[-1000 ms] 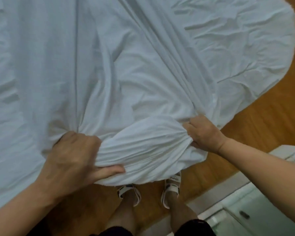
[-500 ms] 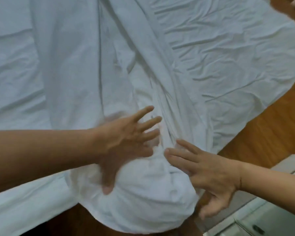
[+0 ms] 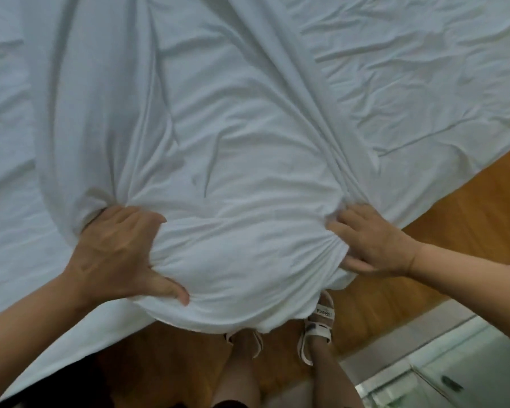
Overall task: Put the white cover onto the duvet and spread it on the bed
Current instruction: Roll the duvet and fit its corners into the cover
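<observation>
The task is judged to be in its middle part. The white cover (image 3: 242,148) is already drawn over a thick bundle that is taken to be the duvet, but the duvet itself is hidden under the cloth, so how far it is inside cannot be told. The covered bulk lies at the near edge of the bed (image 3: 424,83) and hangs a little over the wooden floor (image 3: 468,207), just above the person's sandals (image 3: 318,328). Long folds run up from both hands, and the cover is bunched, not flat — so the straightening of the corners and the spreading over the bed are still to be done.

The left hand (image 3: 115,254) is clamped on a gathered fold at the left side of the bundle: the fingers are curled into the cloth and the thumb is pressed under the bulge. The right hand (image 3: 371,242) is closed on the pleated cloth at the right side — the fingertips are buried in the folds and the thumb lies below them.
</observation>
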Demonstrator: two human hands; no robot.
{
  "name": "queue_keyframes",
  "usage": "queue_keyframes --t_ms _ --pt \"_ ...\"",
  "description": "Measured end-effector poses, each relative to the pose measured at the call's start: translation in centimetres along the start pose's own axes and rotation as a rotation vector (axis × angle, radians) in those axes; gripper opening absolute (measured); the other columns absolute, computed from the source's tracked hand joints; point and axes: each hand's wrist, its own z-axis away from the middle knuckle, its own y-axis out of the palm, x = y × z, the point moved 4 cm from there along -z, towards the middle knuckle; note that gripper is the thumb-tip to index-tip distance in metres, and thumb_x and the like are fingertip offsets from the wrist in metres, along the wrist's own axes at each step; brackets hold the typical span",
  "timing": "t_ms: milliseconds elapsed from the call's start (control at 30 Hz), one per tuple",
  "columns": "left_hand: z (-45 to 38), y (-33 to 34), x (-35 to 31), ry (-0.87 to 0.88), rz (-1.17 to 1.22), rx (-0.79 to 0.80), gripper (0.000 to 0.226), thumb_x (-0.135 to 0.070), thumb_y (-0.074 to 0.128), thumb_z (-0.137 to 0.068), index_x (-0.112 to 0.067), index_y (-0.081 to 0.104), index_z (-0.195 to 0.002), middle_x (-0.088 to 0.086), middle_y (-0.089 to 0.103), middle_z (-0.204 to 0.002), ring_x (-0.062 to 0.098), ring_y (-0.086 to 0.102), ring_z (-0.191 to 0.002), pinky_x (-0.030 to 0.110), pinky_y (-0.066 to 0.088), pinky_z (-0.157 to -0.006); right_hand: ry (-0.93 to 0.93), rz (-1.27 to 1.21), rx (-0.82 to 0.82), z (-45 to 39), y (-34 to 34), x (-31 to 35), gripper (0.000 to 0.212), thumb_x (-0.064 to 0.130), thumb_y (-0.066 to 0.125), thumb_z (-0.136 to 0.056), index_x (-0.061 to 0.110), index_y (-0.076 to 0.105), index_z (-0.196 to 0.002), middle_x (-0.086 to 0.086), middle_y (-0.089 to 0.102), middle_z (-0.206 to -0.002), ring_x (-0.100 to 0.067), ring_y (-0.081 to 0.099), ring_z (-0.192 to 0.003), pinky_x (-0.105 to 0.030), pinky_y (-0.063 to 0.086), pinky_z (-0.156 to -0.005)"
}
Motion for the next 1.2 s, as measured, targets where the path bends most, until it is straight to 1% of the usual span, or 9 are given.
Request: queue_keyframes --t_ms 133,233,433,533,633,767,933,1033,1200 --pt "-0.1 0.2 0.5 0.071 0.094 0.064 0.117 -0.104 0.059 -0.036 -0.002 0.069 -0.093 0.006 0.064 -0.081 0.029 0.064 -0.073 0.041 0.043 -0.076 -0.094 -0.273 -0.034 -2.6 -3.3 8.0 0.055 0.034 0.063 -0.084 0.003 0.061 -0.129 -0.016 0.055 -0.124 -0.034 0.055 -0.11 -0.047 0.044 -0.095" --pt "0.6 0.1 1.4 0.122 0.156 0.143 0.121 -0.105 0.056 -0.036 -0.005 0.063 -0.103 0.005 0.062 -0.093 0.026 0.059 -0.084 0.037 0.039 -0.085 -0.208 -0.202 -0.029 -0.7 -2.7 11.9 0.05 0.043 0.067 -0.081 0.005 0.069 -0.112 -0.014 0.06 -0.101 -0.034 0.056 -0.088 -0.049 0.044 -0.081" --pt "2.5 0.2 1.7 0.175 0.109 0.106 0.107 -0.095 0.067 -0.049 -0.01 0.053 -0.111 0.011 0.06 -0.1 0.032 0.057 -0.092 0.045 0.037 -0.086 -0.181 -0.127 0.02 2.4 0.8 10.2 0.045 0.039 0.048 -0.101 0.01 0.053 -0.134 -0.017 0.06 -0.104 -0.035 0.057 -0.088 -0.048 0.049 -0.079" --pt "2.4 0.0 1.0 0.265 0.003 0.175 0.1 -0.088 0.069 -0.052 -0.012 0.055 -0.115 0.01 0.059 -0.105 0.035 0.056 -0.095 0.051 0.04 -0.085 0.064 -0.457 -0.094 -0.9 -0.3 11.7 0.048 0.044 0.046 -0.104 0.011 0.044 -0.139 -0.014 0.047 -0.135 -0.025 0.052 -0.121 -0.043 0.047 -0.099" --pt "2.1 -0.4 0.5 0.236 -0.085 0.198 0.092 -0.083 0.07 -0.054 -0.014 0.06 -0.113 0.008 0.06 -0.1 0.035 0.056 -0.089 0.051 0.041 -0.08 0.068 -0.319 -0.033 -4.7 -1.1 13.8 0.07 0.066 0.057 -0.094 0.011 0.053 -0.138 -0.009 0.045 -0.147 -0.025 0.036 -0.146 -0.048 0.027 -0.122" --pt "3.4 -0.2 0.6 0.183 -0.146 -0.03 0.062 -0.067 0.062 -0.075 -0.012 0.053 -0.101 0.013 0.062 -0.085 0.036 0.059 -0.075 0.048 0.039 -0.072 -0.056 -0.013 0.086 -3.5 2.4 12.8 0.055 0.066 0.049 -0.098 0.016 0.06 -0.078 0.001 0.054 -0.071 -0.025 0.058 -0.076 -0.049 0.037 -0.112" --pt "5.8 1.1 1.4 0.019 -0.157 -0.176 0.064 -0.071 0.061 -0.08 -0.009 0.052 -0.096 0.014 0.061 -0.08 0.037 0.057 -0.074 0.048 0.038 -0.071 0.018 0.295 0.112 -1.0 7.0 10.8 0.035 0.043 0.05 -0.103 0.009 0.061 -0.097 -0.009 0.053 -0.088 -0.033 0.054 -0.086 -0.05 0.042 -0.108" --pt "6.1 0.9 0.8 -0.036 -0.147 -0.049 0.066 -0.065 0.067 -0.067 -0.012 0.05 -0.102 0.014 0.06 -0.088 0.041 0.058 -0.081 0.051 0.04 -0.074 0.065 0.273 0.077 -1.7 7.7 11.4 0.033 0.038 0.055 -0.098 0.006 0.061 -0.103 -0.012 0.055 -0.091 -0.035 0.056 -0.088 -0.054 0.043 -0.105" --pt "3.0 -3.9 -2.2 -0.081 -0.125 0.583 0.13 -0.112 0.038 -0.034 -0.031 0.048 -0.135 0.001 0.054 -0.105 0.031 0.055 -0.097 0.047 0.042 -0.085 -0.137 0.147 0.08 -1.6 4.7 14.1 0.04 0.045 0.052 -0.101 0.007 0.057 -0.112 -0.011 0.058 -0.105 -0.032 0.054 -0.099 -0.054 0.038 -0.111"
